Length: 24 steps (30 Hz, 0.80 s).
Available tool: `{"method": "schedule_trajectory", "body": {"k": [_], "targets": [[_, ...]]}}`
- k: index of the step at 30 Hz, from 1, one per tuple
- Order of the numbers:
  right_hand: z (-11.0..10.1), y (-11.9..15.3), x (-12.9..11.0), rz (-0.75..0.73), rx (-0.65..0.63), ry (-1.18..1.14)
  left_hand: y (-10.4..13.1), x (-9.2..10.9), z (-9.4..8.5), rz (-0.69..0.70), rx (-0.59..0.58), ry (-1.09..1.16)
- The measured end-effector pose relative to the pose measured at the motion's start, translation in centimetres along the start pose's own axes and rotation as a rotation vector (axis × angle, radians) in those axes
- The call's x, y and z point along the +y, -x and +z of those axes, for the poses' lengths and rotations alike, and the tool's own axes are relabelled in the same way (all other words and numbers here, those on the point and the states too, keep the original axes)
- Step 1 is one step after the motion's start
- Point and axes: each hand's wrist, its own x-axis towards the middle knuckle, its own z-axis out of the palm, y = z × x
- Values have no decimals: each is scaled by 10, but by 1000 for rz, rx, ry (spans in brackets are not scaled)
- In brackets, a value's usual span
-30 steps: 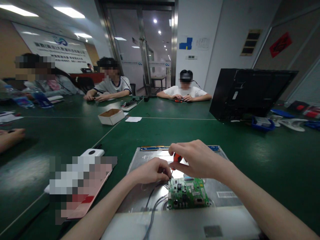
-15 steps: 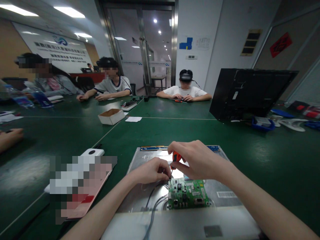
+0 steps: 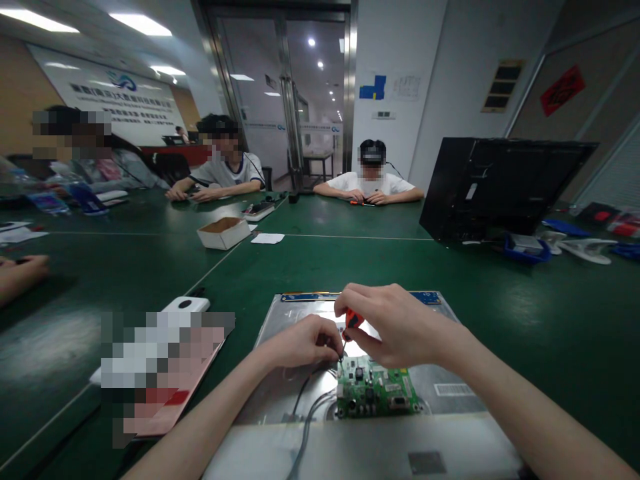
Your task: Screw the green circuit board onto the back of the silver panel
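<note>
A screwdriver (image 3: 353, 319) with an orange and black handle is gripped in my right hand (image 3: 397, 323), its thin shaft pointing down to the upper left corner of a green circuit board (image 3: 375, 390). My left hand (image 3: 313, 341) is closed, its fingertips pinched together beside the screwdriver's tip; what they hold, if anything, is hidden. The board lies on the silver metal back of a flat display panel (image 3: 450, 407). Grey cables (image 3: 306, 427) run from the board's left side down over the panel. A blue strip board (image 3: 305, 297) lines the panel's far edge.
On the green table (image 3: 345, 260), a pink and white blurred item (image 3: 170, 387) lies left of my forearm. Farther off are a small open box (image 3: 224, 233), a paper slip (image 3: 268, 238) and a black monitor (image 3: 505, 187). Several people sit around the table; another person's hand (image 3: 25, 270) shows at left.
My right hand has shifted very slightly and the screwdriver's handle has turned a little in its fingers. My left hand stays in place. A co-worker at left has moved their hands slightly.
</note>
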Motion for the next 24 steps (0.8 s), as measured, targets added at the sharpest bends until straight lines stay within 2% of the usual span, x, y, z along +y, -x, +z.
{"method": "schedule_trajectory", "body": {"k": [9,17,24], "targets": [[2,-4,2,62,-8,183,1,-2,0,13,20,21],[-1,1,1,2,-20,29,1,-2,1,3,8,-6],[-1,0,-1,47,-14,32,0,-2,0,-5,2,-17]]}}
